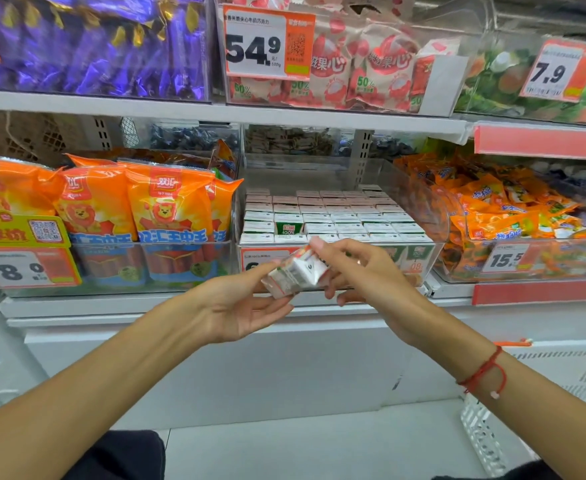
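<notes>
A small white juice carton [296,273] with red and green print is held tilted in front of the middle shelf. My right hand [360,271] pinches its upper end between thumb and fingers. My left hand [239,303] lies palm up under its lower end, fingers nearly straight and touching it. Behind the carton stands a clear bin [426,261] filled with rows of like cartons [336,216], one gap in the front rows showing a green side.
Orange sausage packs [170,209] fill the bin to the left, small orange packets [513,209] the bin to the right. Purple sweets [111,46] and pink packets [364,64] sit on the shelf above. A white basket [485,438] stands low at the right.
</notes>
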{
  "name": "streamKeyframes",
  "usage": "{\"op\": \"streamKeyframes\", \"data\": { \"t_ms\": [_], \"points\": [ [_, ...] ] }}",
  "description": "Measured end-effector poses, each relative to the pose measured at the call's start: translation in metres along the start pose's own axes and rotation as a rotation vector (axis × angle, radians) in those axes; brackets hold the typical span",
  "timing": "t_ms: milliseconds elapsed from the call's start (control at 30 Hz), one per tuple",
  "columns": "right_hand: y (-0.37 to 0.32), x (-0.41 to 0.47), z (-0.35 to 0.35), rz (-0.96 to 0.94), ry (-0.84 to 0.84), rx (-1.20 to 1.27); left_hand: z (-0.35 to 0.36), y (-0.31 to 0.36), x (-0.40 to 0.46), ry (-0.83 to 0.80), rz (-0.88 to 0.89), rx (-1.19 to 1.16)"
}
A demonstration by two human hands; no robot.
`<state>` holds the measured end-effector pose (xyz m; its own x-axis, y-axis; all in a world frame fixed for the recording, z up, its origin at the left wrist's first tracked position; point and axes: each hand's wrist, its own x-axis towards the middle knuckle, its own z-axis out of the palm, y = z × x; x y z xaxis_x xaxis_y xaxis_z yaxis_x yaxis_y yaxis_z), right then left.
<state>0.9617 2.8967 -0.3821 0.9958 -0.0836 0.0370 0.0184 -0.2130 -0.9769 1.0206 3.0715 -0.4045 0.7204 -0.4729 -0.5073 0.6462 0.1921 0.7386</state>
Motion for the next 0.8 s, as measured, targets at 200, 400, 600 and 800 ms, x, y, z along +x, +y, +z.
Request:
{"op": "streamKeyframes", "data": {
  "t_ms": [200, 400, 600, 800],
  "points": [
    [0.001, 0.006, -0.008, 0.025, -0.022, 0.070, 0.003, 0.001, 0.001, -0.018, 0.024, 0.038],
    [0.004, 0.015, -0.016, -0.010, -0.005, 0.011, 0.009, 0.007, 0.002, -0.041, 0.254, 0.208],
    [0.007, 0.038, -0.021, -0.227, 0.160, -0.082, 0.014, 0.024, -0.008, 0.121, 0.623, 0.509],
    [0.039, 0.059, -0.037, -0.320, 0.167, -0.787, 0.020, 0.047, 0.015, 0.413, 1.187, 0.913]
  ]
}}
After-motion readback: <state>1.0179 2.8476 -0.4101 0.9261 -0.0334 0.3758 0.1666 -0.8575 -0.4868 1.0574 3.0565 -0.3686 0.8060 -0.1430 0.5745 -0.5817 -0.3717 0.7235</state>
